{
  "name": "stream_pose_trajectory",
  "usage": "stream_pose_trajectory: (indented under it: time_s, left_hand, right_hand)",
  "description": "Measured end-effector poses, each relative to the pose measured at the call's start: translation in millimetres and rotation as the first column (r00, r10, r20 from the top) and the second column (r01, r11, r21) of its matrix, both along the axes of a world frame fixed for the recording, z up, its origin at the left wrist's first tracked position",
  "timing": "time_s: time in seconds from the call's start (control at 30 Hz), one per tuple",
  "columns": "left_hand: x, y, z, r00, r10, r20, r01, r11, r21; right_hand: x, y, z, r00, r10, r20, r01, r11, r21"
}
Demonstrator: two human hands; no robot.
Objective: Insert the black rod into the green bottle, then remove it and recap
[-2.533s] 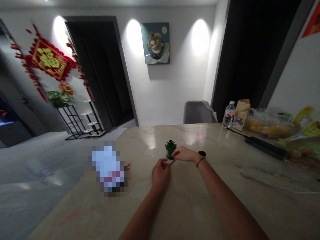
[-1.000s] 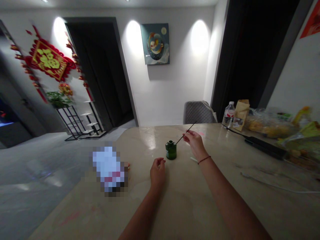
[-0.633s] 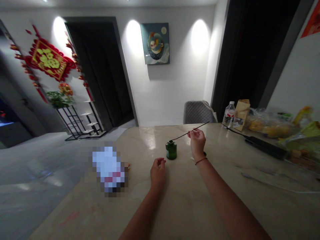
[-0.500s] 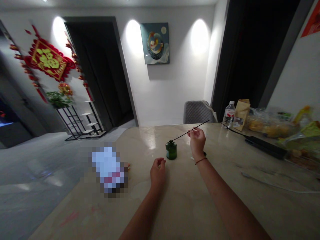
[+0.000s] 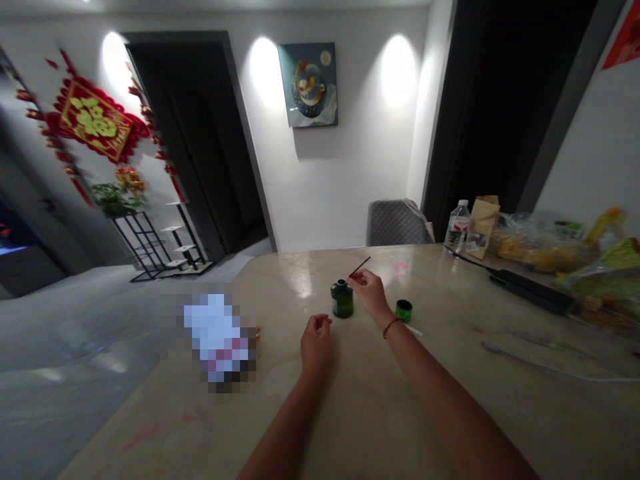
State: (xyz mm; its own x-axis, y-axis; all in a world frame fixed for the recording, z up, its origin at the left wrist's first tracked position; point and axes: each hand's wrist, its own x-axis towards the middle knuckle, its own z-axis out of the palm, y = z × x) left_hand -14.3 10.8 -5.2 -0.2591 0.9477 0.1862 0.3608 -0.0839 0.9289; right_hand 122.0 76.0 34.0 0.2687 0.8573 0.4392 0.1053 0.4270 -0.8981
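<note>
A small green glass bottle [image 5: 342, 299] stands open on the beige marble table [image 5: 380, 400]. My right hand [image 5: 369, 292] pinches a thin dark stick [image 5: 359, 267] just right of the bottle's neck, the stick's lower end at the mouth. The bottle's green cap [image 5: 403, 310] lies to the right of that hand, with a small white item [image 5: 414, 329] beside it. My left hand [image 5: 316, 343] rests on the table in front of the bottle, fingers loosely curled with thumb and forefinger together; nothing shows in it.
A pixelated object [image 5: 217, 338] lies at the table's left edge. Along the right side are a water bottle [image 5: 456, 228], a paper bag [image 5: 482, 217], bagged food [image 5: 545, 248], a dark flat bar [image 5: 530, 289] and a white cable [image 5: 550, 369]. A grey chair [image 5: 397, 223] stands behind.
My right hand lifted the stick from the table, raised it above the bottle, then came down and left so the stick's end is at the bottle's mouth. The cap is now uncovered.
</note>
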Motion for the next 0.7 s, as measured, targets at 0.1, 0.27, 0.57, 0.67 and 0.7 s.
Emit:
stream_pose_trajectory:
  time_s: [0.1, 0.27, 0.57, 0.67, 0.7]
  left_hand:
    - [0, 0, 0.0, 1.000, 0.001, -0.004, -0.001, 1.000, 0.010]
    - [0, 1, -0.5, 1.000, 0.004, -0.013, -0.004, 1.000, -0.002]
    - [-1, 1, -2.4, 1.000, -0.019, 0.017, 0.019, 1.000, -0.008]
    - [0, 1, -1.2, 1.000, -0.013, 0.012, 0.013, 1.000, 0.000]
    - [0, 1, -0.7, 1.000, -0.012, 0.013, 0.012, 1.000, 0.003]
  right_hand:
    - [1, 2, -6.2, 1.000, 0.011, 0.003, -0.011, 1.000, -0.008]
    - [19, 1, -3.2, 0.959, -0.017, 0.282, 0.050, 0.993, -0.110]
    - [36, -30, 22.3, 0.130, 0.226, 0.966, 0.415, 0.872, -0.260]
    - [33, -33, 19.6, 0.141, 0.285, 0.948, 0.426, 0.847, -0.318]
    - [33, -32, 17.6, 0.147, 0.300, 0.943, 0.423, 0.842, -0.334]
